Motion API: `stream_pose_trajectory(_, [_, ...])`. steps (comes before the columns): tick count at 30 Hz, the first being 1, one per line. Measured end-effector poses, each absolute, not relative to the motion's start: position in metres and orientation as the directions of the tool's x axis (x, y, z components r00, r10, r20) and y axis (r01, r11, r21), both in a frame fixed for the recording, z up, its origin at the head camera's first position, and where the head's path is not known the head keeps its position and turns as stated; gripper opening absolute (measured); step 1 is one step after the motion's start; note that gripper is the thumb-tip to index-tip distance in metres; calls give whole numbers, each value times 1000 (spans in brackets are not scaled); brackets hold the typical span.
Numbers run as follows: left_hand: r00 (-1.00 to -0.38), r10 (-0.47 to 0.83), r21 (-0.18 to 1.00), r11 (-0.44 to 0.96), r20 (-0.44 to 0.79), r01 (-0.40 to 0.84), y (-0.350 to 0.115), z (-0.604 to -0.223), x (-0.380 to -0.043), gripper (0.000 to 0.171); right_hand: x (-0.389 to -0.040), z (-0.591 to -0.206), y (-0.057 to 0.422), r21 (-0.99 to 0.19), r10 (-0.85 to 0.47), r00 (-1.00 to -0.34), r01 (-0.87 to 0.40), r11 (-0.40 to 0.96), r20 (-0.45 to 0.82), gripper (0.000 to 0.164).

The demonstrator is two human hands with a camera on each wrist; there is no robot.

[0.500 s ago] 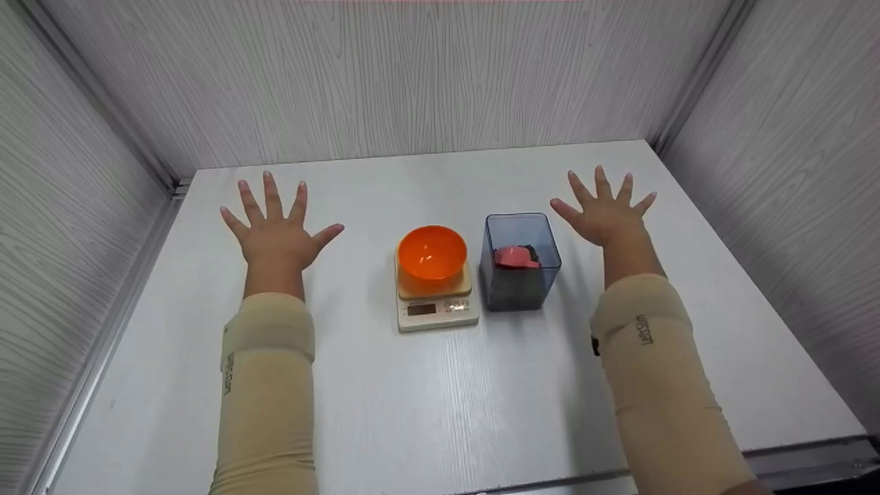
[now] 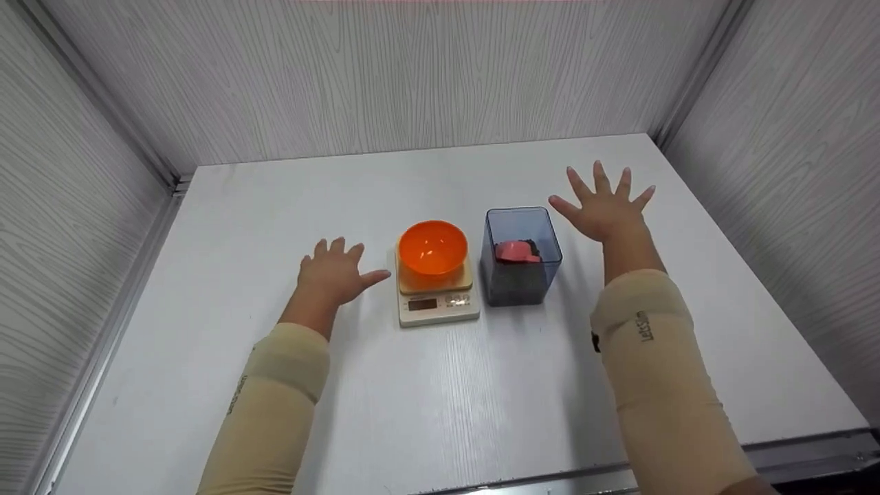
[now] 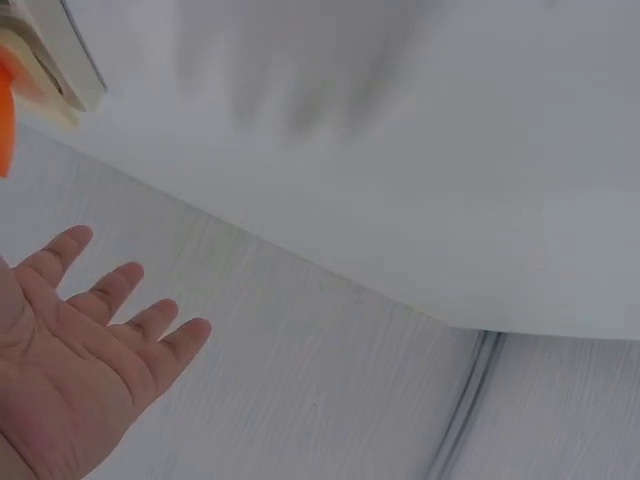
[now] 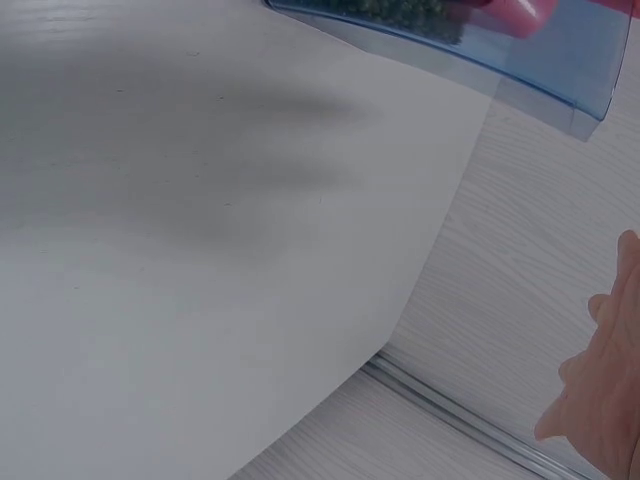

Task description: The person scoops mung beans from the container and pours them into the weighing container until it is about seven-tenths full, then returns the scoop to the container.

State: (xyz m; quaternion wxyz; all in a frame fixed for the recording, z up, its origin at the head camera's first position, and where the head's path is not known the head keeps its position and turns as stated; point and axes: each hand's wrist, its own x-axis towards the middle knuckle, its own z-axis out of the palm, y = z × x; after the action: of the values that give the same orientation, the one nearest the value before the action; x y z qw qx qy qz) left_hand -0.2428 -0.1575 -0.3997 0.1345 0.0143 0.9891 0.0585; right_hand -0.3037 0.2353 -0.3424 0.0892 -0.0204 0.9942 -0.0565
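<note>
An orange bowl (image 2: pixel 432 249) sits on a small digital kitchen scale (image 2: pixel 438 311) in the middle of the table. To its right stands a clear bluish bin (image 2: pixel 517 285) holding dark green granules (image 4: pixel 400 18) and a pink scoop (image 2: pixel 514 251). My left hand (image 2: pixel 333 276) hovers just left of the scale, its thumb pointing at the scale and its fingers loosely extended, with nothing in it. Beyond the bin's right side, my right hand (image 2: pixel 608 212) is held with fingers spread wide, also holding nothing.
The white table (image 2: pixel 385 405) is walled by pale wood-grain panels (image 2: pixel 412 75) at the back and both sides. A metal rail (image 2: pixel 811 457) runs along the near edge. Beige sleeves cover both forearms.
My left hand has moved right and nearer to me, toward the scale, and its spread fingers have relaxed. The right hand stays almost where it was.
</note>
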Motion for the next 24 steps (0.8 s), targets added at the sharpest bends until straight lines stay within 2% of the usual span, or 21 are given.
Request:
stream_pose_trajectory(4, [-956,61,151,988,-288,18,-142,-417,-240,83,-303,-340,239,-111,-45,-983,-25,994,-177,84])
stream_pose_trajectory(9, [-942,53,277,960,-333,-44,-125,-440,-236,78,-304,-343,240,-98,-40,-983,-23,995,-176,85])
stream_pose_trajectory(13, [-904,64,404,906,-424,-126,-118,-452,-234,64,-305,-346,239,-94,-43,-985,-28,995,-166,85])
stream_pose_trajectory(18, [-867,77,481,855,-492,-197,-116,-460,-232,48,-307,-347,237,-84,-48,-986,-35,996,-159,85])
stream_pose_trajectory(24, [-839,61,534,795,-540,-286,-115,-462,-229,50,-307,-345,240,-83,-62,-984,-49,995,-166,84])
